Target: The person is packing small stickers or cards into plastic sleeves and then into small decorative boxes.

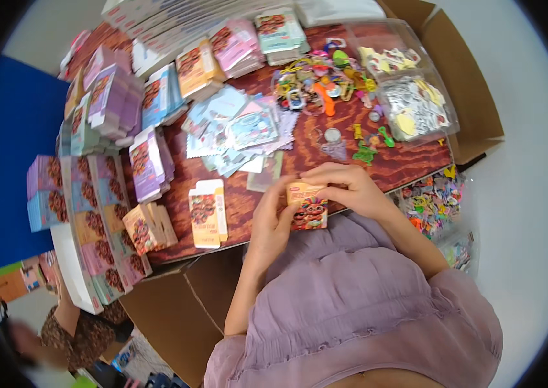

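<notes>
Both my hands close around a small orange cardboard box [308, 205] with cartoon figures on its front, held upright at the table's near edge. My left hand [273, 216] grips its left side, with the thumb on the front. At its top, the fingers of my right hand [350, 187] press on the upper edge and partly hide it. To the left lies a flat, unfolded orange carton [207, 215]. Beyond my hands are a clear packet [264, 173] and a heap of pale blue and pink packets [241, 126].
Stacks of folded cartons [109, 103] line the table's left and far sides. Small plastic trinkets [322, 81] lie in a pile, beside clear trays [413, 107] of flat pieces. A display box [96, 226] filled with small boxes stands left. Another person [76, 330] is at lower left.
</notes>
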`<state>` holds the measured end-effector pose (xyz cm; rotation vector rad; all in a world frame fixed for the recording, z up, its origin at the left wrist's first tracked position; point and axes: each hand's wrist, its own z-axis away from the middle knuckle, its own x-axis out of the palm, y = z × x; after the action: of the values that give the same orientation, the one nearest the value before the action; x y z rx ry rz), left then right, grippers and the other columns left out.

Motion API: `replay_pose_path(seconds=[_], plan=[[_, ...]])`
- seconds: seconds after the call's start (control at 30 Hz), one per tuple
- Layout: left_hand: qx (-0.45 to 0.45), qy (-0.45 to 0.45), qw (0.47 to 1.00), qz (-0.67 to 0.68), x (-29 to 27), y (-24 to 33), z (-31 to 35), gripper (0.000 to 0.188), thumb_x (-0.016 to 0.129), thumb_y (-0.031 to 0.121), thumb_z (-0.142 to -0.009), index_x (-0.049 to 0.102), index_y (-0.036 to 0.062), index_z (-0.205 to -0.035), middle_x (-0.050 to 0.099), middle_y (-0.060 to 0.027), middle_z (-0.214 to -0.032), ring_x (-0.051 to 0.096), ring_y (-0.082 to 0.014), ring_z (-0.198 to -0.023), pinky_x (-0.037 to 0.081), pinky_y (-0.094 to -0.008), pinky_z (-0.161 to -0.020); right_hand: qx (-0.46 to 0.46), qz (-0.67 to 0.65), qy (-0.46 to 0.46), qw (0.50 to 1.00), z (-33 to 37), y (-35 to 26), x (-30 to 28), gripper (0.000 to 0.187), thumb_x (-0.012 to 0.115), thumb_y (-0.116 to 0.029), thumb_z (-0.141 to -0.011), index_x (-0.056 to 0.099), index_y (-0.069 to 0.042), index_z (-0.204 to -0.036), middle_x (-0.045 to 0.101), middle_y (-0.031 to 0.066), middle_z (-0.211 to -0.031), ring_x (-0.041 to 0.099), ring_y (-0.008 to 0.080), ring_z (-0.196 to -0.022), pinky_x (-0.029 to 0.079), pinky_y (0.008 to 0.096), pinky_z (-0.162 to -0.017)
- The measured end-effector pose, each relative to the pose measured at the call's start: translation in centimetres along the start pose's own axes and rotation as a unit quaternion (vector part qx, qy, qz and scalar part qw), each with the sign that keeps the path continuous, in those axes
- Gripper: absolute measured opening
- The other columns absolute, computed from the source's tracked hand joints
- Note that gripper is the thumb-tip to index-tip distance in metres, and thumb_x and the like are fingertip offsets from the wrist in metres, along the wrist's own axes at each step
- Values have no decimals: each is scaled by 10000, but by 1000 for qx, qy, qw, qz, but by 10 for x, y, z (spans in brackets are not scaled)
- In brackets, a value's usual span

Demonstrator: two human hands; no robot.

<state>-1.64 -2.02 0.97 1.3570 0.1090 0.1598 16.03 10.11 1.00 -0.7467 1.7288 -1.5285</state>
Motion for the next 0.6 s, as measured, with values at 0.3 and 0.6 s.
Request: replay_pose_path(seconds=[0.3,0.6], plan=[[10,258,947,-188,-73,39,44,477,478,51,-1013,422,92,-1485,621,-131,-1196,636,-142,-890,521,-269,-721,110,-48,60,991,-31,2,56,359,616,-80,-931,614,-23,-1286,696,121,-1151,672,192,-994,533,323,-806],[-34,533,687,-492,-209,21,73,327,502,193,-1018,617,31,-1278,686,-218,-1113,633,-390,-1023,490,-450,-878,-217,459,3,862,-103,13,186,526,666,-168,-846,524,51,-1302,617,143,-1032,536,307,-1054,420,423,-891]])
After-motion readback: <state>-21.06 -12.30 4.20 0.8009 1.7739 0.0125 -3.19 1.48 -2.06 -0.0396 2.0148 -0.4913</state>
